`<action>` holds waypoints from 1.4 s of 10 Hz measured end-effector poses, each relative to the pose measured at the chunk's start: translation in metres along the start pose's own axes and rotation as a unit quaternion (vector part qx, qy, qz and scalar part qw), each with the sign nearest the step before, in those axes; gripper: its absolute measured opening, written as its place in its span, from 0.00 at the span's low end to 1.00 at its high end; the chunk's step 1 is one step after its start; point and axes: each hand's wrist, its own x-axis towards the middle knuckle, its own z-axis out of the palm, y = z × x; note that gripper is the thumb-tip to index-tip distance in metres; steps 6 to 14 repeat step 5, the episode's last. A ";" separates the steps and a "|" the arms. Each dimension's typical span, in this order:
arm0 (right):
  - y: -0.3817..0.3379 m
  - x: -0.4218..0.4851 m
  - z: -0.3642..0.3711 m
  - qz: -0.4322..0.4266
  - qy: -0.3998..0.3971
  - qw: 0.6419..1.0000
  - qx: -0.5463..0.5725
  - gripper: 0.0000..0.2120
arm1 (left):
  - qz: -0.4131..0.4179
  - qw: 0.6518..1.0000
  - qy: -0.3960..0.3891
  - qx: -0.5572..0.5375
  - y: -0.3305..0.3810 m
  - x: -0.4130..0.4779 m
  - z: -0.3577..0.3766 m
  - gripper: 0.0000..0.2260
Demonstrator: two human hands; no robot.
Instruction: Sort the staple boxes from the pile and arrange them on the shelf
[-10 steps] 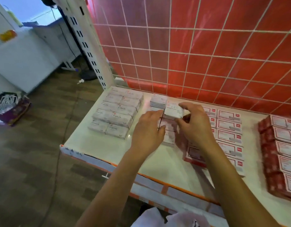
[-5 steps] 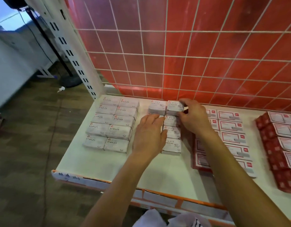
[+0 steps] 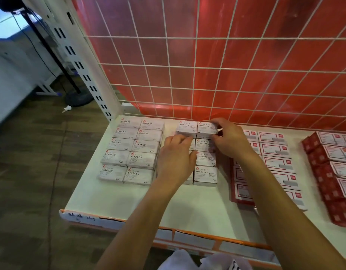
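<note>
White boxes marked STAPLES (image 3: 132,151) lie in two neat columns at the left of the white shelf (image 3: 129,199). Beside them stand two columns of white PAPER CLIPS boxes (image 3: 205,173). My right hand (image 3: 229,138) pinches the rear right paper clip box (image 3: 206,128) at the back of its column, on top of another box. My left hand (image 3: 176,158) lies flat with straight fingers on the left paper clip column, hiding most of it.
Red and white boxes (image 3: 275,151) fill the shelf's middle right, with dark red boxes (image 3: 332,164) further right. A red wall with a white wire grid (image 3: 217,75) stands behind. The slotted white upright (image 3: 86,75) rises at the left. Orange shelf edge (image 3: 187,232) runs along the front.
My right hand carried a paper clip box from the middle of the column to the back row. My left hand stayed pressing on the left column. The camera tilted closer.
</note>
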 end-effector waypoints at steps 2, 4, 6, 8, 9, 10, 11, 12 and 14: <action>-0.001 -0.001 -0.001 0.009 -0.004 1.000 0.001 0.19 | 0.002 1.000 0.007 0.001 0.002 0.002 0.002 0.20; -0.007 -0.010 -0.005 0.014 -0.009 1.000 -0.022 0.25 | 0.012 1.000 0.001 -0.023 -0.001 0.001 -0.007 0.18; -0.008 -0.023 -0.015 0.038 0.044 0.998 0.018 0.27 | -0.008 0.994 0.040 -0.101 -0.005 -0.002 -0.033 0.17; -0.008 -0.023 -0.015 0.038 0.044 0.998 0.018 0.27 | -0.008 0.994 0.040 -0.101 -0.005 -0.002 -0.033 0.17; -0.008 -0.023 -0.015 0.038 0.044 0.998 0.018 0.27 | -0.008 0.994 0.040 -0.101 -0.005 -0.002 -0.033 0.17; -0.008 -0.023 -0.015 0.038 0.044 0.998 0.018 0.27 | -0.008 0.994 0.040 -0.101 -0.005 -0.002 -0.033 0.17; -0.008 -0.023 -0.015 0.038 0.044 0.998 0.018 0.27 | -0.008 0.994 0.040 -0.101 -0.005 -0.002 -0.033 0.17; -0.008 -0.023 -0.015 0.038 0.044 0.998 0.018 0.27 | -0.008 0.994 0.040 -0.101 -0.005 -0.002 -0.033 0.17; -0.008 -0.023 -0.015 0.038 0.044 0.998 0.018 0.27 | -0.008 0.994 0.040 -0.101 -0.005 -0.002 -0.033 0.17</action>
